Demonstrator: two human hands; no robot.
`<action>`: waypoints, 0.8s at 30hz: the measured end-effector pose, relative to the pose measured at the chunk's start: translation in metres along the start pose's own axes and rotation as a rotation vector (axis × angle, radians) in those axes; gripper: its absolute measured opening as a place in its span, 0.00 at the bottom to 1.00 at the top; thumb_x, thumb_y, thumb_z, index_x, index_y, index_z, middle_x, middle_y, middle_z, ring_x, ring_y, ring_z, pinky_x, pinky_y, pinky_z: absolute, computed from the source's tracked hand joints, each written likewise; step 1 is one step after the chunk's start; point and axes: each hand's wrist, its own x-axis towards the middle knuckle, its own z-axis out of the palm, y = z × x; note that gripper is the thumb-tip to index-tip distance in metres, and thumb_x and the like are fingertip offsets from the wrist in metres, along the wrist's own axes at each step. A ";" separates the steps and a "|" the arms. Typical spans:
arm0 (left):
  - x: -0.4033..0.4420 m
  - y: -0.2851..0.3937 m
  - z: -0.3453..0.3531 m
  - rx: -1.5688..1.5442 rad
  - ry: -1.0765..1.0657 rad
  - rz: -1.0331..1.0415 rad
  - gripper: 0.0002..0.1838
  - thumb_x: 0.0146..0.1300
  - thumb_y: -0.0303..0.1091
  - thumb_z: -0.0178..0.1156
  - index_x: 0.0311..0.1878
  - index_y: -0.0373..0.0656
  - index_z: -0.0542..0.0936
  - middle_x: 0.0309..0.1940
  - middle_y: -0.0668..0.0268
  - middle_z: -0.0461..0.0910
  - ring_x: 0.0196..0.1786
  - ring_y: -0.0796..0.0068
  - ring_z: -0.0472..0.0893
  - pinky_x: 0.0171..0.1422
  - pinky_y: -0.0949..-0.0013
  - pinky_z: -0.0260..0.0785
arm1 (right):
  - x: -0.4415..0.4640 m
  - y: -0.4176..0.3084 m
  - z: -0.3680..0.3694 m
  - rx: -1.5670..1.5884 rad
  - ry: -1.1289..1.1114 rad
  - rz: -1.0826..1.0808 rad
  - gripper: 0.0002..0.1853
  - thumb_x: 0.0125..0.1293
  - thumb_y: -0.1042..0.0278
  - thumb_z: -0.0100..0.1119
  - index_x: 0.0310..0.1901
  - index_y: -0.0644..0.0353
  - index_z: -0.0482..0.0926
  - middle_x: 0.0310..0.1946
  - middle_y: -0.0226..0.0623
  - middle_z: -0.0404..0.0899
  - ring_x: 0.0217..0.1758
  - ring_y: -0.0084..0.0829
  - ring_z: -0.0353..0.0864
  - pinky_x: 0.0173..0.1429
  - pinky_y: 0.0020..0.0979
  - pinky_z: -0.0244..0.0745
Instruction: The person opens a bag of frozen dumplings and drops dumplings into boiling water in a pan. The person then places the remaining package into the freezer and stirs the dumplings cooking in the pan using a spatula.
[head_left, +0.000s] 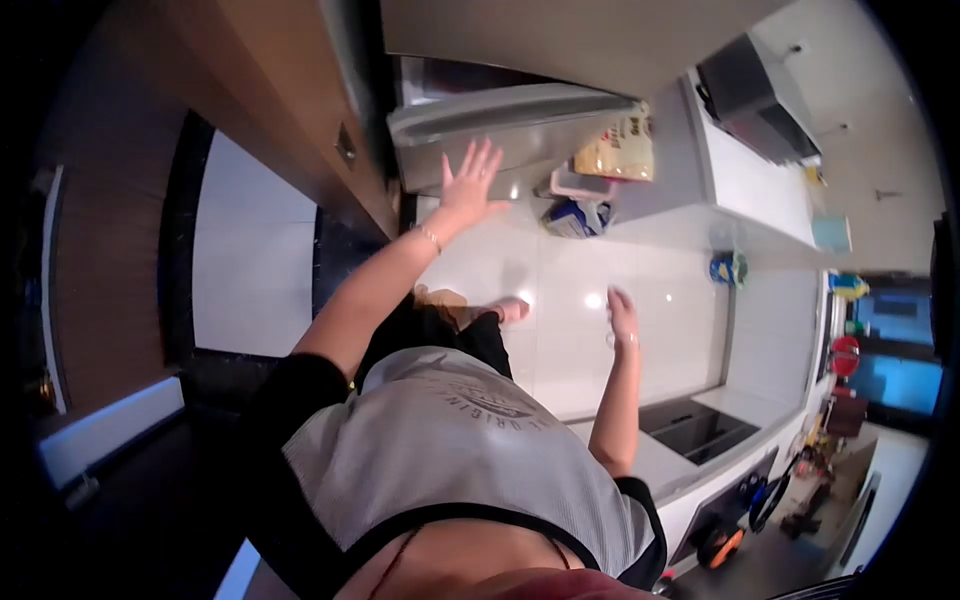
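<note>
My left hand (pixel 470 185) is stretched out with its fingers spread, holding nothing. It is close to the lower edge of a grey drawer or door front (pixel 510 125), and whether it touches it I cannot tell. My right hand (pixel 621 315) hangs over the tiled floor, slightly blurred, with its fingers near one another; nothing can be made out in it. Beyond the hands, a yellowish bag (pixel 618 150) stands near a pale pink-rimmed container (pixel 582 184) and a blue and white package (pixel 577 218).
A white counter (pixel 745 175) carries a dark box-shaped appliance (pixel 757 100) at the upper right. A black hob (pixel 697 430) lies at the lower right, with pans (pixel 720 545) beyond it. A wooden door (pixel 270 90) is on the left.
</note>
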 end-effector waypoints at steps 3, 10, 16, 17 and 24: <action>0.045 -0.050 0.009 0.075 0.304 -0.039 0.52 0.53 0.64 0.55 0.72 0.48 0.43 0.74 0.61 0.35 0.75 0.56 0.38 0.71 0.40 0.33 | -0.017 0.053 -0.009 0.083 -0.069 0.240 0.31 0.60 0.43 0.55 0.56 0.61 0.70 0.41 0.34 0.77 0.41 0.26 0.75 0.39 0.28 0.71; 0.156 -0.043 -0.010 0.161 0.363 -0.396 0.58 0.47 0.73 0.52 0.64 0.25 0.57 0.65 0.35 0.49 0.70 0.37 0.46 0.70 0.37 0.33 | -0.013 0.160 -0.055 0.152 0.017 0.510 0.27 0.60 0.48 0.58 0.55 0.57 0.71 0.45 0.33 0.77 0.37 0.27 0.76 0.32 0.28 0.71; 0.145 0.060 -0.091 0.274 0.118 -0.598 0.46 0.42 0.70 0.61 0.47 0.30 0.75 0.51 0.44 0.71 0.56 0.49 0.68 0.60 0.49 0.59 | 0.013 0.281 -0.100 0.182 0.347 0.320 0.19 0.61 0.55 0.55 0.43 0.64 0.78 0.26 0.32 0.77 0.25 0.22 0.71 0.29 0.26 0.69; 0.142 0.022 -0.036 0.328 0.506 -0.446 0.45 0.49 0.64 0.61 0.54 0.29 0.69 0.57 0.43 0.65 0.60 0.50 0.65 0.62 0.52 0.59 | 0.007 0.246 -0.111 0.192 0.414 0.344 0.20 0.60 0.57 0.55 0.43 0.67 0.78 0.30 0.39 0.80 0.31 0.29 0.77 0.36 0.30 0.73; 0.100 0.053 0.223 0.495 -0.266 -0.243 0.39 0.58 0.44 0.57 0.64 0.26 0.55 0.64 0.44 0.57 0.67 0.51 0.57 0.69 0.54 0.52 | 0.076 0.227 -0.135 0.652 0.680 0.408 0.16 0.58 0.59 0.57 0.42 0.63 0.79 0.39 0.45 0.80 0.45 0.38 0.78 0.53 0.32 0.71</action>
